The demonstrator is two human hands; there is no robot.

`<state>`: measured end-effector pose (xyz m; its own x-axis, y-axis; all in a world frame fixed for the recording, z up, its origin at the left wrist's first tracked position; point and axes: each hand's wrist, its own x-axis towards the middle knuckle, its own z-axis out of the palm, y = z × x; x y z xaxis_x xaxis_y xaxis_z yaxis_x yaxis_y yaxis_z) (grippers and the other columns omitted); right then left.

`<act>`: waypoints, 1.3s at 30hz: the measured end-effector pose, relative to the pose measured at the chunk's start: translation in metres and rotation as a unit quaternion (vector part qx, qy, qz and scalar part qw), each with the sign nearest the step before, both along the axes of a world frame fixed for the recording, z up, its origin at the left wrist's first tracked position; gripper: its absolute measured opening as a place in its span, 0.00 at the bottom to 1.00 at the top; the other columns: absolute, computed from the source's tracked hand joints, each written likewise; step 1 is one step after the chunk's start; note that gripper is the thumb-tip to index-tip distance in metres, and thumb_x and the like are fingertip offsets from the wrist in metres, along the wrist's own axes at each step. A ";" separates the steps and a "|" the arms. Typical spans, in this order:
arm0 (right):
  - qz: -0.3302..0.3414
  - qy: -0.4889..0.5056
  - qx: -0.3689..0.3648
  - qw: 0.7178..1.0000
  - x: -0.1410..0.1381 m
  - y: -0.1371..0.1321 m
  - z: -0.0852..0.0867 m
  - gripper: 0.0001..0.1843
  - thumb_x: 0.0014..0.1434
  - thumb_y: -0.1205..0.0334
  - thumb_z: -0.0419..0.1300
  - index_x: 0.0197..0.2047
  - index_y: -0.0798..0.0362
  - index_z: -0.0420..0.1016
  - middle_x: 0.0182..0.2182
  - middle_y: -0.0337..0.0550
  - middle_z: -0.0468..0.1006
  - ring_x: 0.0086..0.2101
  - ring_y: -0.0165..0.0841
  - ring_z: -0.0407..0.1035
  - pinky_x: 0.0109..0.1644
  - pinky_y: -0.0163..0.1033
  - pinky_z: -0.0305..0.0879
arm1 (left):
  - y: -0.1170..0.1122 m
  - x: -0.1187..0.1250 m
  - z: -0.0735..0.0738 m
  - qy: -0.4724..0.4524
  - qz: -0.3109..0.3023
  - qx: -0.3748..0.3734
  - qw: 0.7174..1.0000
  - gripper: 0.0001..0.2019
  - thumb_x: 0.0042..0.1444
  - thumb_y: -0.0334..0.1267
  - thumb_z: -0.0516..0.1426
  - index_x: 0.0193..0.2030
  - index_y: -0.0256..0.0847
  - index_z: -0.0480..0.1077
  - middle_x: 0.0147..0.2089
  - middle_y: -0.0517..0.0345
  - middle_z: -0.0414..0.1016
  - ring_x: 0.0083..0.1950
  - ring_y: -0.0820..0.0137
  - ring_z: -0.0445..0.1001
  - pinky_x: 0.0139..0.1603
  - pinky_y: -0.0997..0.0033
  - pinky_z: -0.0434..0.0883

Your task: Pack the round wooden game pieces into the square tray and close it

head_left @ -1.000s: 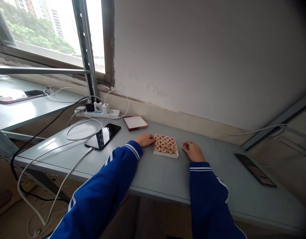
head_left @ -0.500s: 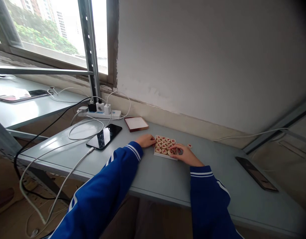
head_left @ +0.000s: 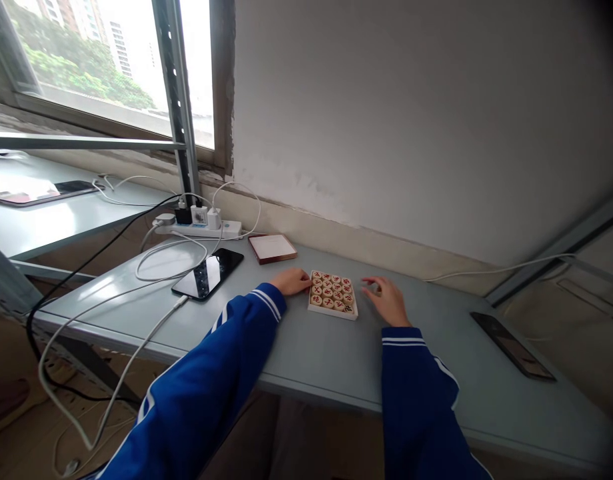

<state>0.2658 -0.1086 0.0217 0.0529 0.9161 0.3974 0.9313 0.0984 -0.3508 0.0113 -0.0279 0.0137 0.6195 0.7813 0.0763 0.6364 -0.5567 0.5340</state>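
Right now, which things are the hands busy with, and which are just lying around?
Busy with:
- tray of round game pieces, left hand against its side
- right hand beside the tray, fingers spread on the table

Lying around:
- black phone and white cable
- power strip
- flat red-edged box
- second phone

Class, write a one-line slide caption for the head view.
Left hand touches a tray of round game pieces; right hand rests beside it.

Grey desk (head_left: 336,360), plain wall (head_left: 411,120), bright window (head_left: 86,60)
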 end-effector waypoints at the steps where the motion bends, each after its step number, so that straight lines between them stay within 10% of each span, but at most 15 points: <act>1: -0.059 -0.040 0.021 0.997 0.008 0.003 -0.006 0.17 0.53 0.56 0.53 0.45 0.50 0.70 0.43 0.48 0.70 0.42 0.41 0.61 0.43 0.46 0.57 | 0.000 0.000 0.000 0.000 0.000 0.002 1.000 0.19 0.51 0.44 0.45 0.23 0.37 0.72 0.22 0.58 0.68 0.25 0.72 0.62 0.27 0.73 0.55; 7: -0.082 -0.069 -0.041 0.993 0.038 0.014 -0.027 0.12 0.53 0.62 0.52 0.38 0.53 0.73 0.37 0.48 0.71 0.38 0.37 0.64 0.41 0.42 0.58 | 0.000 0.000 -0.002 -0.002 -0.004 -0.002 1.000 0.18 0.51 0.43 0.46 0.24 0.37 0.72 0.22 0.59 0.68 0.25 0.72 0.62 0.27 0.74 0.56; 17: 0.169 0.139 -0.041 0.975 -0.022 -0.029 0.016 0.17 0.47 0.52 0.59 0.41 0.49 0.72 0.38 0.40 0.74 0.32 0.32 0.66 0.36 0.36 0.59 | -0.002 -0.015 0.015 -0.002 -0.032 -0.076 0.997 0.14 0.49 0.40 0.48 0.28 0.36 0.72 0.22 0.59 0.67 0.25 0.72 0.63 0.26 0.75 0.58; 23: 0.167 0.116 -0.071 0.977 -0.025 -0.029 0.011 0.17 0.45 0.53 0.60 0.39 0.48 0.73 0.39 0.40 0.74 0.34 0.33 0.65 0.40 0.38 0.60 | 0.000 -0.028 0.010 0.057 0.167 0.125 0.976 0.11 0.51 0.35 0.48 0.36 0.38 0.69 0.33 0.51 0.72 0.36 0.65 0.68 0.36 0.71 0.61; 30: 0.180 0.122 -0.067 0.974 -0.023 -0.026 0.007 0.17 0.45 0.52 0.60 0.38 0.49 0.73 0.37 0.40 0.73 0.34 0.33 0.65 0.42 0.39 0.61 | 0.002 -0.031 0.002 0.065 0.245 0.295 0.921 0.15 0.52 0.32 0.50 0.48 0.36 0.61 0.51 0.43 0.62 0.53 0.58 0.58 0.50 0.59 0.56; 39: 0.113 0.135 0.045 0.983 -0.020 -0.026 0.011 0.17 0.54 0.50 0.50 0.36 0.52 0.73 0.34 0.45 0.73 0.32 0.34 0.65 0.39 0.40 0.62 | -0.002 -0.034 0.010 0.050 0.221 0.253 0.940 0.08 0.58 0.32 0.45 0.38 0.35 0.63 0.42 0.44 0.67 0.45 0.61 0.64 0.43 0.63 0.60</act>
<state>0.2457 -0.1350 0.0323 -0.0341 0.8783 0.4769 0.7566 0.3345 -0.5619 -0.0230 -0.0303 0.0238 0.2663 0.8436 0.4663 0.8988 -0.3921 0.1960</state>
